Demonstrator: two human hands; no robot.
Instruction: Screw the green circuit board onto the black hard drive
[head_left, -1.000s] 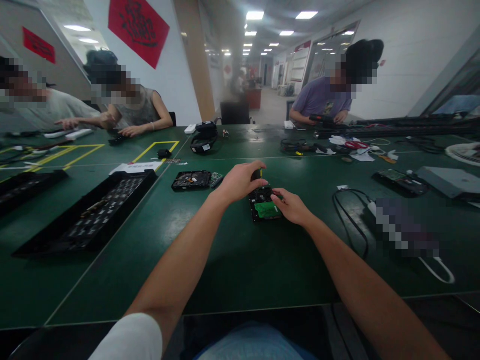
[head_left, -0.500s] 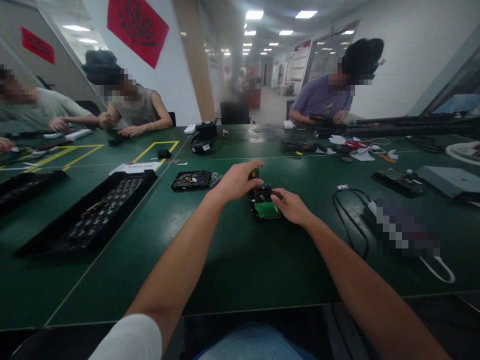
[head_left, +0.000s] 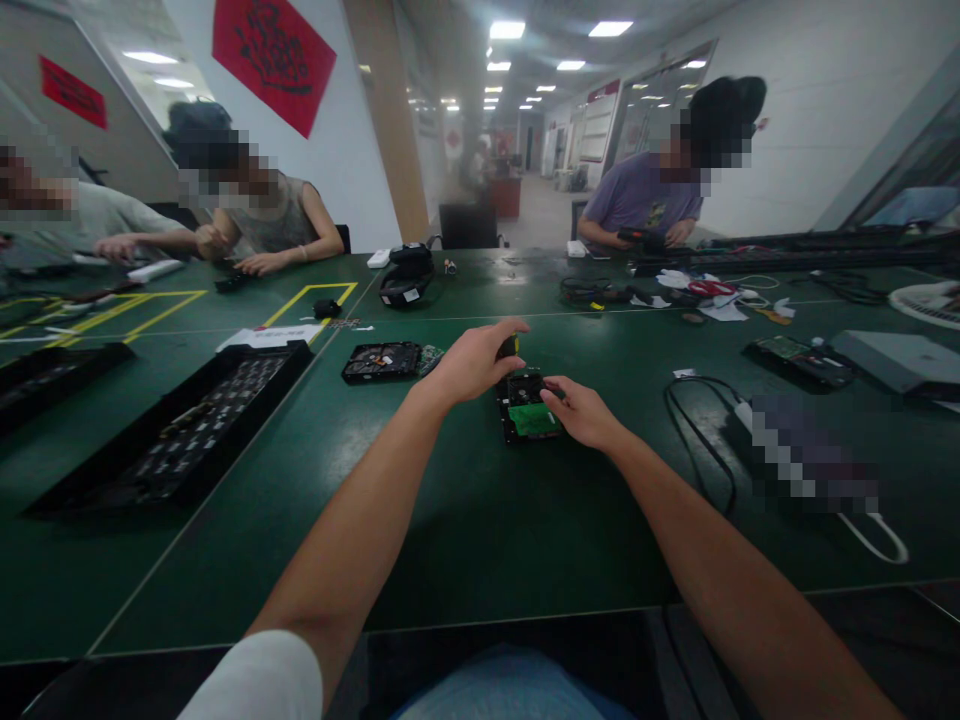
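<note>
A hard drive lies on the green table in front of me, its green circuit board facing up. Over its far end, my left hand grips the black-and-yellow handle of a screwdriver; the fingers hide most of the tool, and its tip is hard to make out. From the other side, my right hand holds the drive by its right edge, thumb and fingers curled round the far right corner.
Left of my hands lie another hard drive and a loose circuit board. Further left is a long black tray. On the right are a drive, a grey box and a black cable. Several people sit around the table.
Both hands stay in nearly the same place on the drive and the screwdriver. A little more yellow of the handle shows between the left fingers.
</note>
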